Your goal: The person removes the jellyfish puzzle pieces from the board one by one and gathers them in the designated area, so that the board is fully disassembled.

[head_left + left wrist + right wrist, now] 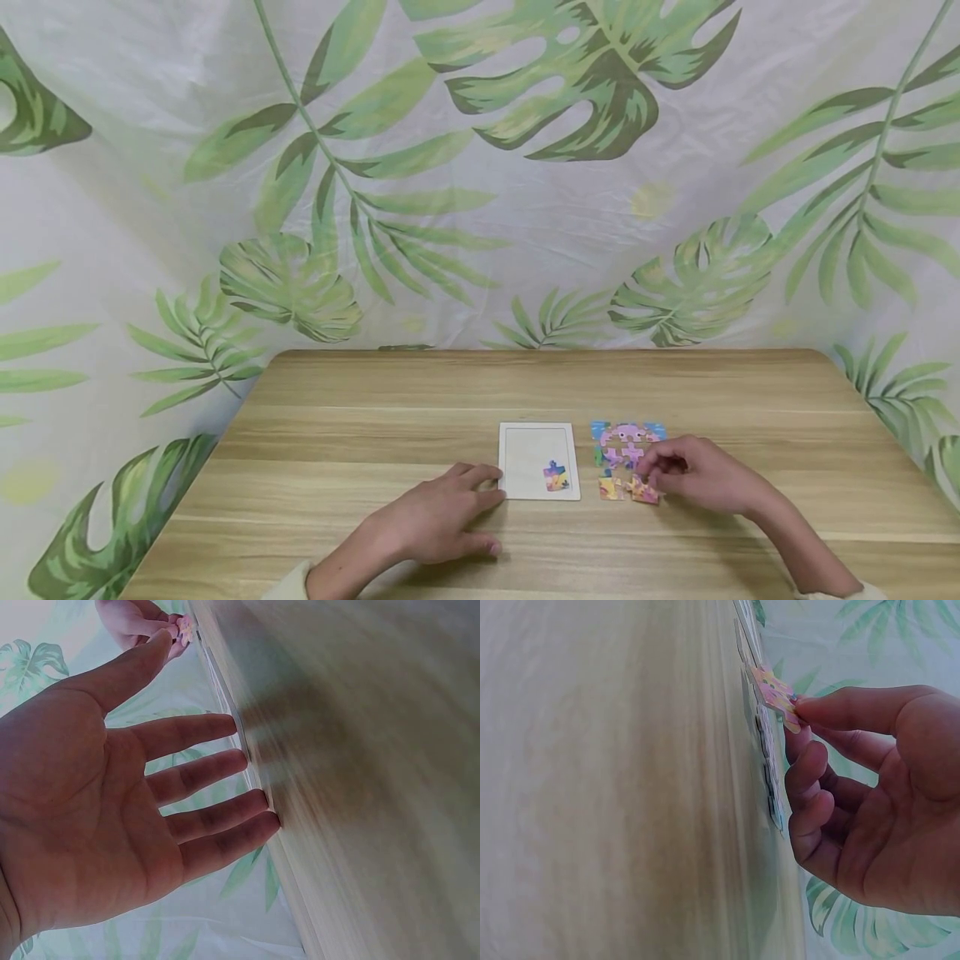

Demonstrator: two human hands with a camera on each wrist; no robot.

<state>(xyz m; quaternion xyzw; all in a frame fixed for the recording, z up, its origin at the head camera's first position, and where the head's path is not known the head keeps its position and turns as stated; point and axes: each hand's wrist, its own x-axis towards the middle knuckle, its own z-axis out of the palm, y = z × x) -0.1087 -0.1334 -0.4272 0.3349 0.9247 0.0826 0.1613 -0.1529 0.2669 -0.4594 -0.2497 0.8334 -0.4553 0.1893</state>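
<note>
A white puzzle tray [522, 460] lies on the table, with a purple-and-yellow piece [556, 477] in its lower right corner. My left hand [448, 518] has its fingers spread fairly straight, their tips at the tray's left edge; in the left wrist view, the palm [82, 802] shows nothing held. Between thumb and forefinger, my right hand [705, 477] pinches a pink-and-yellow jigsaw piece [775, 691], which is tilted up from the table. Beside that hand lie several loose jigsaw pieces [628, 435] forming a pink creature on blue, partly hidden by the fingers.
A wood-grain table [360, 433] bears the tray and pieces. Behind it hangs a pale cloth [525, 233] with green leaf prints, coming down to the table's far edge. A yellow loose piece [610, 488] lies between the tray and my right hand.
</note>
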